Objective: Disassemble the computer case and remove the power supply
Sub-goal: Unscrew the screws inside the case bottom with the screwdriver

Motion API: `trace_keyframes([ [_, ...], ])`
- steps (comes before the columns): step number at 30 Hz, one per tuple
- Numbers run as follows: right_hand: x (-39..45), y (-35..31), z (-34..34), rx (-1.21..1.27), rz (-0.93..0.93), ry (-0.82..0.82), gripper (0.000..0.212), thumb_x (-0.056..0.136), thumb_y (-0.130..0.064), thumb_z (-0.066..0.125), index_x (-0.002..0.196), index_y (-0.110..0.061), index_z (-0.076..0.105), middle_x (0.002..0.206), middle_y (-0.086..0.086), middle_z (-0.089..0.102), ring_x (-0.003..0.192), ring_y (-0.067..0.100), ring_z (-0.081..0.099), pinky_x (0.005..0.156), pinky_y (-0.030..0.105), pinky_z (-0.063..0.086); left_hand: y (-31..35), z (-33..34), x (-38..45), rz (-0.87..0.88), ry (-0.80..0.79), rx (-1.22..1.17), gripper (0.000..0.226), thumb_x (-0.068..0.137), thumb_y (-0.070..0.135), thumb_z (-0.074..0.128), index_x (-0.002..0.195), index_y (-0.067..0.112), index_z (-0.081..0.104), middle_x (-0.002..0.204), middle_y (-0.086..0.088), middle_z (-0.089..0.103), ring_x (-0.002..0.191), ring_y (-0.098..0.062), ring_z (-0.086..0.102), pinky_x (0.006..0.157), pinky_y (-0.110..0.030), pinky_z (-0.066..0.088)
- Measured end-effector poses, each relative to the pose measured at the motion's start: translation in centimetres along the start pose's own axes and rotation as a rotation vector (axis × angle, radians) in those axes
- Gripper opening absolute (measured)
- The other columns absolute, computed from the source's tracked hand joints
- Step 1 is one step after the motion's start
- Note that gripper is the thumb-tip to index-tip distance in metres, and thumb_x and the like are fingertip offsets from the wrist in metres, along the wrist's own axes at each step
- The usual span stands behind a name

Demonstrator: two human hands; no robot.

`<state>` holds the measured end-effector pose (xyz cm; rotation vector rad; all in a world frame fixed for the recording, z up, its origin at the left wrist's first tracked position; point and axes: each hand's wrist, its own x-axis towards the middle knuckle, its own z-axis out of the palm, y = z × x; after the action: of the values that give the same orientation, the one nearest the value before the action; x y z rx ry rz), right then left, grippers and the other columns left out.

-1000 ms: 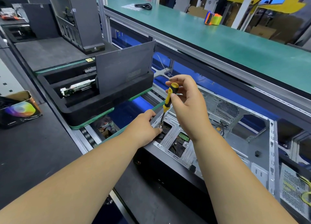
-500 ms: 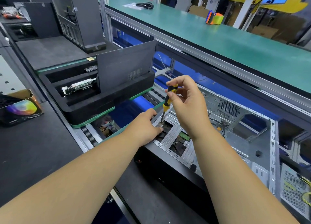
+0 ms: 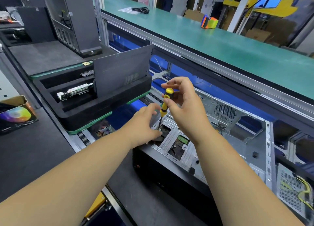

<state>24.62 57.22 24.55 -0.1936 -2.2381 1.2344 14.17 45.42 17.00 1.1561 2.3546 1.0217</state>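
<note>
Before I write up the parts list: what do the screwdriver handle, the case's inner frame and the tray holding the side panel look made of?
Screwdriver handle: looks like moulded plastic, glossy yellow with black bands, possibly rubbery grip. Inner frame: bare sheet metal, probably steel, silver-grey with stamped slots and punched vent holes. Tray: matte black, thick soft-edged walls, most likely foam, though that is a guess from its look.

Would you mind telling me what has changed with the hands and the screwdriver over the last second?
Very little. The right hand has shifted its fingers on the yellow and black screwdriver, as if turning it, and keeps hold of the handle. The tip stays at the same spot on the computer case. The left hand remains at the tip with its fingers curled; whether it pinches a screw cannot be seen.
</note>
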Motion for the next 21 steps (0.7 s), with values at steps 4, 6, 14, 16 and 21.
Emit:
trace_keyframes([
  [4,0.1,-0.1,-0.6,-0.01,0.059,-0.043,0.031,0.096,0.0,0.05,0.111,-0.026,0.056,0.114,-0.01,0.062,0.107,-0.001,0.062,0.09,0.026,0.052,0.1,-1.8,1.3,0.129,-0.137,0.327,0.036,0.073,0.038,0.072,0.106,0.042,0.058,0.13,0.012,0.037,0.124,-0.014,0.023,0.102,-0.04,0.036],
  [6,0.1,-0.3,-1.0,-0.085,0.052,-0.044,0.029,0.094,-0.005,0.053,0.109,-0.03,0.057,0.112,-0.014,0.061,0.104,-0.003,0.059,0.086,0.015,0.046,0.3,-2.1,2.2,0.19,-0.195,0.459,0.034,0.075,0.037,0.07,0.108,0.033,0.063,0.135,0.01,0.035,0.126,-0.017,0.022,0.103,-0.04,0.035],
  [14,-0.1,-0.4,-1.9,-0.185,0.066,0.022,0.025,0.088,-0.02,0.07,0.1,-0.036,0.054,0.103,-0.014,0.058,0.09,0.004,0.057,0.076,0.022,0.05,2.8,-2.6,4.7,0.32,-0.301,0.774,0.029,0.076,0.048,0.065,0.063,0.027,0.05,0.123,0.005,0.032,0.116,-0.018,0.025,0.095,-0.032,0.034],
  [16,-0.2,-0.4,-2.0,-0.198,0.083,0.041,0.026,0.089,-0.018,0.069,0.1,-0.036,0.054,0.104,-0.011,0.059,0.092,0.004,0.057,0.078,0.024,0.051,2.9,-2.6,4.8,0.375,-0.305,0.786,0.026,0.076,0.047,0.064,0.067,0.025,0.053,0.122,0.005,0.033,0.115,-0.019,0.027,0.1,-0.036,0.038],
  [21,-0.4,-0.4,-1.5,-0.225,0.119,0.082,0.03,0.09,-0.017,0.068,0.11,-0.033,0.054,0.108,-0.012,0.058,0.09,0.004,0.058,0.078,0.02,0.05,2.4,-2.8,5.1,0.496,-0.314,0.812,0.033,0.073,0.048,0.061,0.082,0.017,0.067,0.096,0.011,0.021,0.116,-0.021,0.032,0.098,-0.04,0.041],
])
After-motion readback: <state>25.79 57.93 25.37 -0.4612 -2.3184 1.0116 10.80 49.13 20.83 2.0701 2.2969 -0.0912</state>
